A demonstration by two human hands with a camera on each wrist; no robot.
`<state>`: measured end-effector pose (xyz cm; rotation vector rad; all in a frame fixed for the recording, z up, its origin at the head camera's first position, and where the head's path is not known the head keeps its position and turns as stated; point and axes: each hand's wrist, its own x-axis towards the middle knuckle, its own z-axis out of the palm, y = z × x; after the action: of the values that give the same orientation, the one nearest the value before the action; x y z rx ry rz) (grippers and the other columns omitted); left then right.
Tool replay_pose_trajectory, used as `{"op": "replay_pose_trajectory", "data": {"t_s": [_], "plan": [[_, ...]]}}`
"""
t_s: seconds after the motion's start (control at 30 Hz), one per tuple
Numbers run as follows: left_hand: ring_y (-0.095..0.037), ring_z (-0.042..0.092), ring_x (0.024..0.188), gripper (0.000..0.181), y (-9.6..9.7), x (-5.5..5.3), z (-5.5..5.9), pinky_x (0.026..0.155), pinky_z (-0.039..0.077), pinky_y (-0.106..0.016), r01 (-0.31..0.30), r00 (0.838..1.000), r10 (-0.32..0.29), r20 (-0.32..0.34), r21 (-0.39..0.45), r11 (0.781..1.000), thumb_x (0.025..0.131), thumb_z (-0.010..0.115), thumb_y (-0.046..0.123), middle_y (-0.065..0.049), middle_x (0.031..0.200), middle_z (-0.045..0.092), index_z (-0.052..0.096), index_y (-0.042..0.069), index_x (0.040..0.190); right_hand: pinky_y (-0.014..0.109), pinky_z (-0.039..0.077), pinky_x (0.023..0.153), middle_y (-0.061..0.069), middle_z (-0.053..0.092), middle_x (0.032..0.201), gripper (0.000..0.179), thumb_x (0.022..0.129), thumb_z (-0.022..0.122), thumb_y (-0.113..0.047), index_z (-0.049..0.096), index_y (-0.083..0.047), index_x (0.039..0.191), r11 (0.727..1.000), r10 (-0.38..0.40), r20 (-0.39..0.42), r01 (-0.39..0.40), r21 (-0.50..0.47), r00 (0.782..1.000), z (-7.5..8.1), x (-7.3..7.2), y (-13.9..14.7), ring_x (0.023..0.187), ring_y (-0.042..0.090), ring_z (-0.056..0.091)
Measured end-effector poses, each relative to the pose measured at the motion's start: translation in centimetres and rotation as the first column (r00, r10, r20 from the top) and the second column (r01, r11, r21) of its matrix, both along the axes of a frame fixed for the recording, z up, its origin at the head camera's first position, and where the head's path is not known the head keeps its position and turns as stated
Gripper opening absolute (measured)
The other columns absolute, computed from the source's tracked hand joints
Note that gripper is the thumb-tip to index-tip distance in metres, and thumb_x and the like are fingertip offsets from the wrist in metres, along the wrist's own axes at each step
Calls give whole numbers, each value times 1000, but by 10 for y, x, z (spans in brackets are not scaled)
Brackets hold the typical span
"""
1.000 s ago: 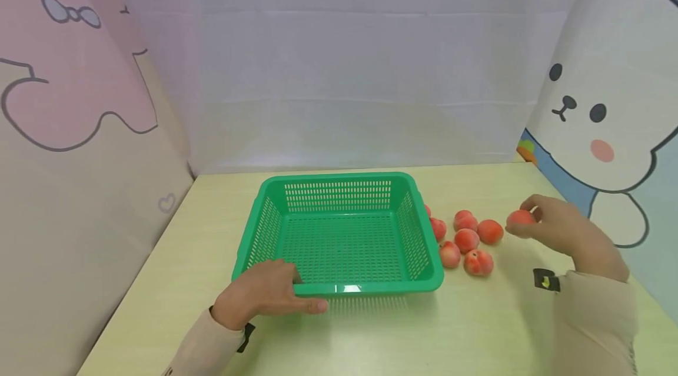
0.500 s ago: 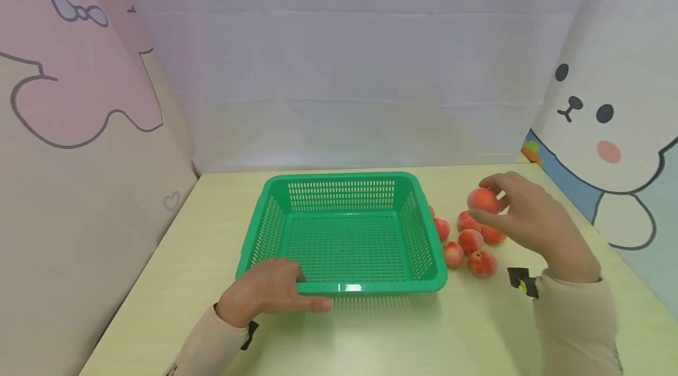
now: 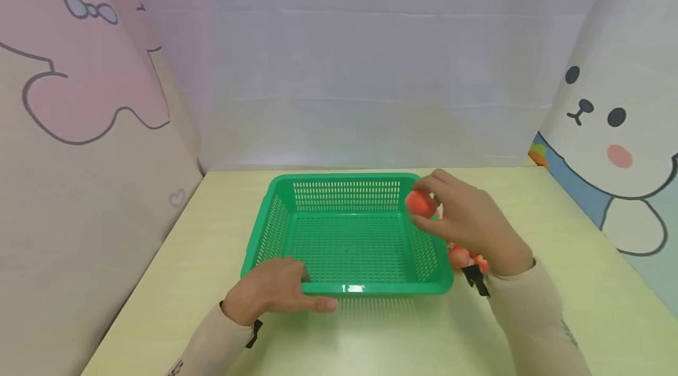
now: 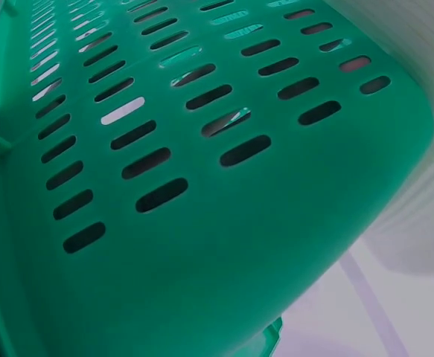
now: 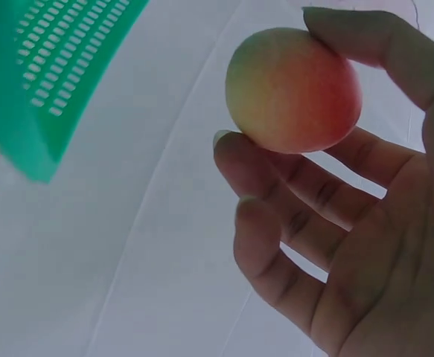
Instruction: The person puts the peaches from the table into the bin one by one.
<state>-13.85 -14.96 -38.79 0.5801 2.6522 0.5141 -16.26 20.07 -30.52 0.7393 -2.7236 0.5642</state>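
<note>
A green plastic basket with slotted walls stands on the table. My left hand grips its near rim at the left corner, fingers inside and thumb outside. Only the basket's slotted wall fills most of the left wrist view. Over the basket's right rim, my right hand pinches a red peach between thumb and fingertips. In the right wrist view this peach shows a yellow-green side. More peaches lie against the basket's right side, partly hidden by the right hand and wrist.
The pale wooden table extends around the basket. A white curtain closes off the back. Cartoon-printed cloths hang on the left and right.
My right hand has carried the peach leftward from the table's right side to above the basket's right rim. The left hand keeps its grip; the view has shifted slightly.
</note>
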Motion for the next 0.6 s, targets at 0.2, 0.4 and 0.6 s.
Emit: {"op": "replay_pose_trajectory", "data": {"t_s": [0.2,0.4,0.6], "plan": [[-9,31,59,73,0,-1,1,56,32,-31,-17,1000,17,-9,-19,1000,80,72,83,8,62,29,38,20,65,39,54,67,2,66,108,33,90,82,-20,71,-9,118,992,125,-95,-122,36,988,17,-31,-40,79,18,61],[-9,33,59,72,2,0,0,56,31,-31,-18,1000,18,0,-13,1000,80,72,83,7,62,31,39,20,66,38,58,72,3,66,114,35,95,76,-25,70,-9,125,970,226,-33,-222,96,973,21,-67,-91,87,18,65],[-9,31,57,73,4,-1,-1,55,30,-31,-7,1000,8,16,-26,1000,81,71,83,8,60,30,39,20,64,35,56,72,0,64,119,42,98,71,-29,64,-13,137,952,235,115,-252,173,965,9,-97,-141,88,14,64]]}}
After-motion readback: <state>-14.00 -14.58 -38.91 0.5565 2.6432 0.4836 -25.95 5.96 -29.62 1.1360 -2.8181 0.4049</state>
